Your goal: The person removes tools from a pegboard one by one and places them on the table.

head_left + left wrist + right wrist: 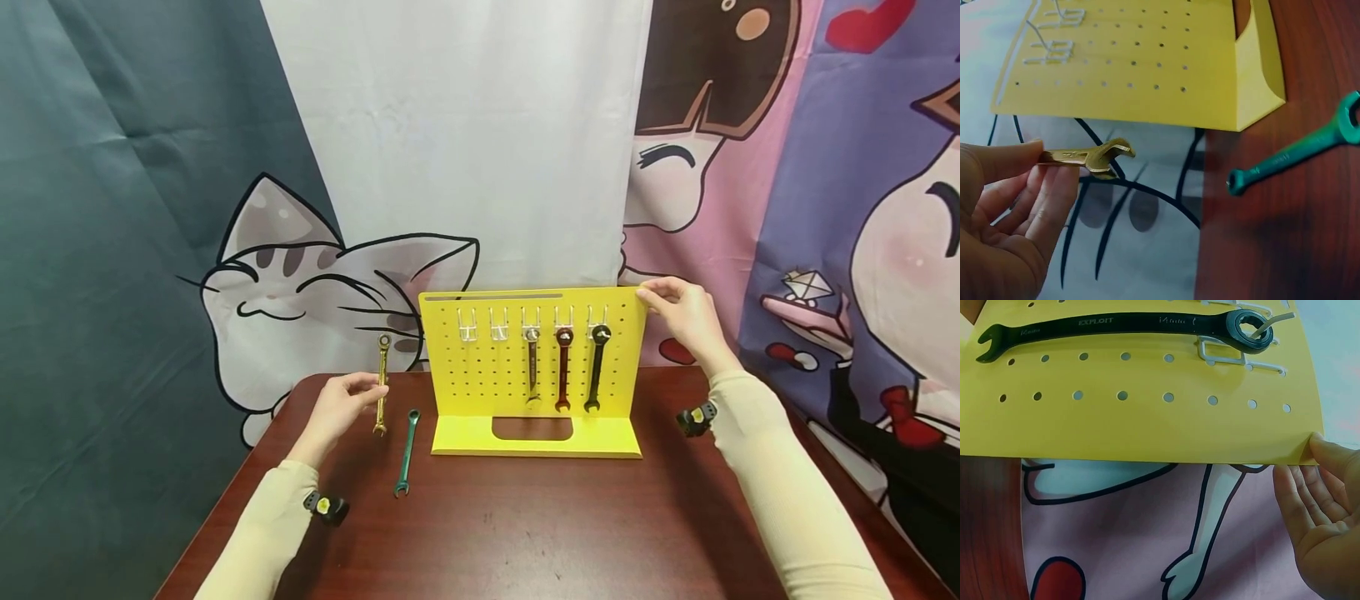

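Observation:
A gold combination wrench [382, 375] stands roughly upright in my left hand [341, 410], pinched between thumb and fingers, left of the pegboard; its open end [1107, 157] points away from the hand in the left wrist view. My right hand [688, 317] pinches the upper right corner of the yellow pegboard [480, 383]. A silver wrench [533, 367], a dark red wrench [564, 371] and a black wrench [597, 367] hang from hooks on the board. The two leftmost hooks, one of them a wire hook [467, 325], carry nothing. A green wrench [407, 454] lies on the table between left hand and board.
The dark red-brown table [525, 525] bears the pegboard's base [457, 437] near its back edge. Behind hangs a curtain [465, 133] printed with cartoon figures. Each wrist wears a small black camera, such as the left wrist camera [327, 507].

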`<action>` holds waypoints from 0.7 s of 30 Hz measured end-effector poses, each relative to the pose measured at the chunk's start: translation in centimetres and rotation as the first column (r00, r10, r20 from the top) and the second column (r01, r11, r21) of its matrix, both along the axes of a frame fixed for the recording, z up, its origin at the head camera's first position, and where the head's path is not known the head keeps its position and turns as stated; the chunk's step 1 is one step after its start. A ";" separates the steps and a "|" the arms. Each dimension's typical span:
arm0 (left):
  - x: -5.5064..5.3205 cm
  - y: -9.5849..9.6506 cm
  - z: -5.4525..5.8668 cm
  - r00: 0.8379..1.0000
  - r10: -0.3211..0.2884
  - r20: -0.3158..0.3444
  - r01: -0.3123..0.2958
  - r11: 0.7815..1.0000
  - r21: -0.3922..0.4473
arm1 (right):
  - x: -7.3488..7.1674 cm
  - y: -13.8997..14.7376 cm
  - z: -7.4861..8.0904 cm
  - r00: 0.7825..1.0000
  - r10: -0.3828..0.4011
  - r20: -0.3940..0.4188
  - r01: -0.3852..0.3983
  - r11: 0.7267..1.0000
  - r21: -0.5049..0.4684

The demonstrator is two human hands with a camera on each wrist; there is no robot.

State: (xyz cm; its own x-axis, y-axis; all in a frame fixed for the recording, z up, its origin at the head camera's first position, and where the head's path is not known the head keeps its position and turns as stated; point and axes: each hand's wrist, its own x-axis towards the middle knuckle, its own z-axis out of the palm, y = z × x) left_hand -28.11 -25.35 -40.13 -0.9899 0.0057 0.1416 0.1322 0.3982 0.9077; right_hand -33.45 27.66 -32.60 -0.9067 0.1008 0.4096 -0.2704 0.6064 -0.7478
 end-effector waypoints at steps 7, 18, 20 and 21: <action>-0.2 -0.9 -1.4 0.995 0.018 0.097 -0.014 0.999 -0.046 | 0.0 -0.1 0.1 1.000 -0.008 -0.011 0.008 1.000 0.012; -0.1 -1.3 -4.0 0.983 0.008 0.182 0.005 0.997 -0.072 | 0.3 0.0 0.2 1.000 0.000 -0.018 0.000 1.000 0.010; 0.0 -1.3 -4.5 0.981 0.011 0.193 0.004 0.997 -0.078 | 0.3 -0.1 0.1 1.000 0.000 -0.019 0.000 1.000 0.010; 0.0 -1.3 -4.8 0.980 0.008 0.200 0.008 0.997 -0.078 | 0.2 -0.1 0.0 1.000 0.000 -0.019 0.001 1.000 0.011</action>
